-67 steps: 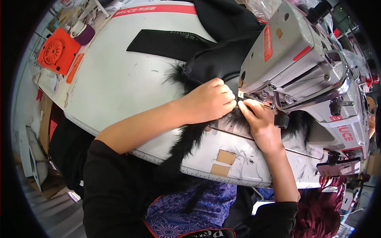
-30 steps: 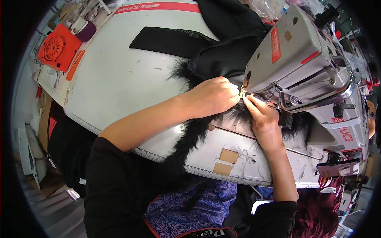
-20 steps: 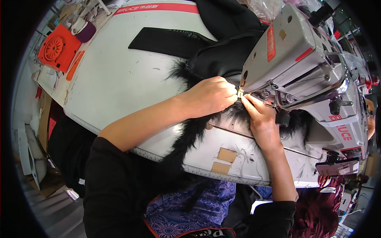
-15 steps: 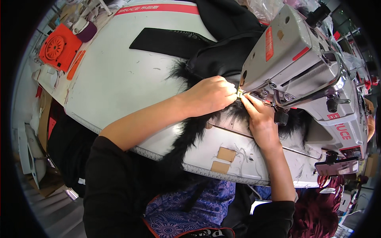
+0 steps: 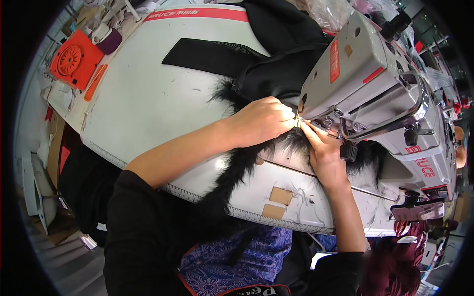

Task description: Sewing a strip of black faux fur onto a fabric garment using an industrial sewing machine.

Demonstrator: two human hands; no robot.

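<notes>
My left hand (image 5: 262, 121) is closed beside the needle of a white sewing machine (image 5: 353, 74), its fingertips pinching the edge of black fur trim. My right hand (image 5: 327, 154) lies on the other side of the needle, fingers stretched toward the presser foot and resting on the work. The black fur trim (image 5: 231, 172) passes under my left wrist and hangs over the table's front edge toward my lap. Smooth black fabric (image 5: 276, 74) spreads behind my hands, with a flat strip (image 5: 210, 55) reaching left. The fingertips partly hide the stitching spot, which a small lamp lights.
The white table (image 5: 133, 98) has a ruler along its front edge. An orange device (image 5: 74, 61) and a purple-and-white roll (image 5: 106, 39) stand far left. Two tan patches (image 5: 277, 202) lie near the front. A phone (image 5: 418, 211) is mounted at right, above dark red fabric (image 5: 395, 266).
The view has shifted slightly. Both hands stay at the needle in nearly the same pose, and the fabric shows no clear movement.
</notes>
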